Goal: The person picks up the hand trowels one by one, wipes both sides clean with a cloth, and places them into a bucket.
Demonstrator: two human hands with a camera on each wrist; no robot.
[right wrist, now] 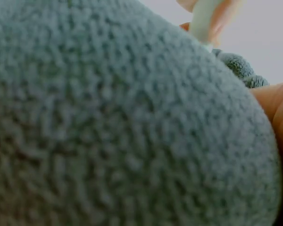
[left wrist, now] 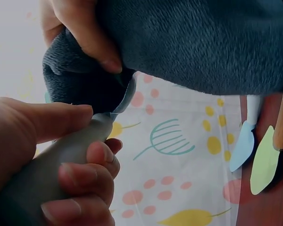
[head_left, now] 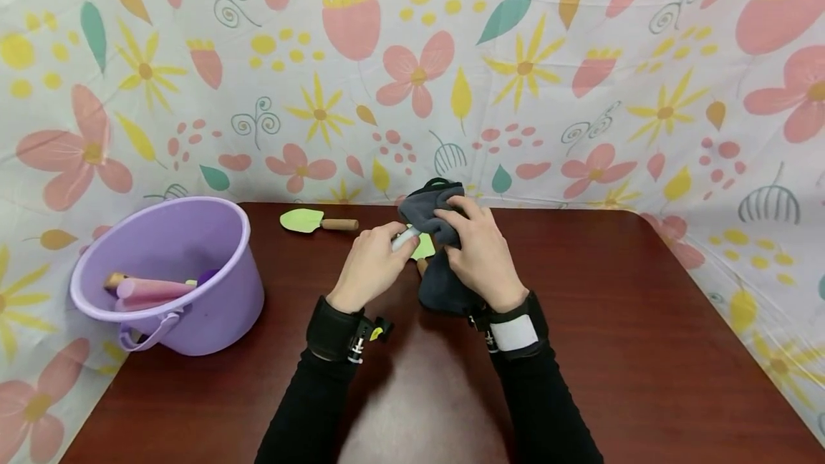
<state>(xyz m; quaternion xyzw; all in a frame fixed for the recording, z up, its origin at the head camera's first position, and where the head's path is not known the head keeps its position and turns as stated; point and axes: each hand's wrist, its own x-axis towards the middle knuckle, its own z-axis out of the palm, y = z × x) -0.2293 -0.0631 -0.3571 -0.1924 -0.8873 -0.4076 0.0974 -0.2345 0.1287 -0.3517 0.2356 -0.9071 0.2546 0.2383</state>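
My left hand [head_left: 369, 267] grips the smooth pale handle of a tool [head_left: 404, 238]. In the left wrist view, the thumb and curled fingers wrap that handle [left wrist: 61, 162]. The far end enters a fold of dark grey fleecy cloth [head_left: 430, 212], where a thin pale-blue edge shows and the rest is hidden. My right hand [head_left: 485, 253] holds the cloth around that end, its thumb [left wrist: 101, 52] pressing the fold. A loose part of the cloth hangs under the right palm and fills most of the right wrist view. Behind the hands lies a green trowel [head_left: 422, 245], partly covered.
Another green trowel [head_left: 301, 220] with a wooden handle lies near the table's back edge. A lilac bucket [head_left: 222, 317] on the left contains pink-handled and wooden-handled things. Beside a green blade [left wrist: 264, 162], the left wrist view shows a pale-blue trowel [left wrist: 244, 146]. Flowered fabric hangs behind the brown table [head_left: 612, 349].
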